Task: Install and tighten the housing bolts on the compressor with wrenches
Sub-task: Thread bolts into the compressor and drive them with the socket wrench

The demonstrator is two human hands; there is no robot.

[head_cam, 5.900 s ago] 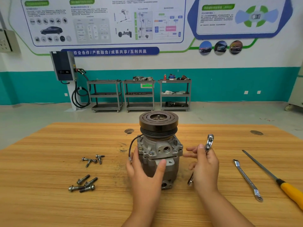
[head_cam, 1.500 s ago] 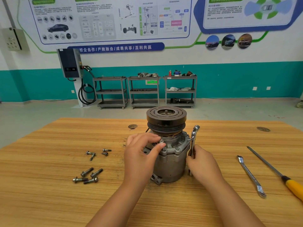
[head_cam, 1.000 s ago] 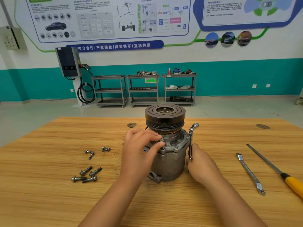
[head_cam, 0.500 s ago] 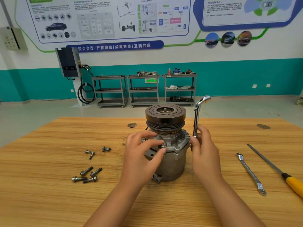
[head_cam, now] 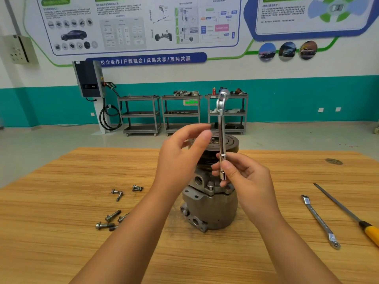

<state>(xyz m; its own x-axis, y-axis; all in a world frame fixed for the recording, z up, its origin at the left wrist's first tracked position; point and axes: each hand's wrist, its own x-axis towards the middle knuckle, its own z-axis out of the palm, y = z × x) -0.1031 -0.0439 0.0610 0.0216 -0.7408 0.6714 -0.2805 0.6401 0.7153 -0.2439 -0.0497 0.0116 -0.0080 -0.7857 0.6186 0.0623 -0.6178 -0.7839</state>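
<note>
The grey compressor stands upright on the wooden table, its black pulley on top. One bolt sits in the housing flange facing me. My right hand pinches the lower end of a chrome L-shaped socket wrench, held upright with its socket end just above the flange to the right of that bolt. My left hand hovers beside the pulley, fingers loosely curved and holding nothing, fingertips close to the wrench shaft. Several loose bolts lie on the table to the left.
A flat chrome wrench and a yellow-handled screwdriver lie on the table at the right. More bolts are scattered left of the compressor. Metal carts and a wall charger stand across the floor.
My left hand has let go of the bolt on the flange and risen beside the pulley. My right hand has lifted the wrench upright and brought it over the compressor.
</note>
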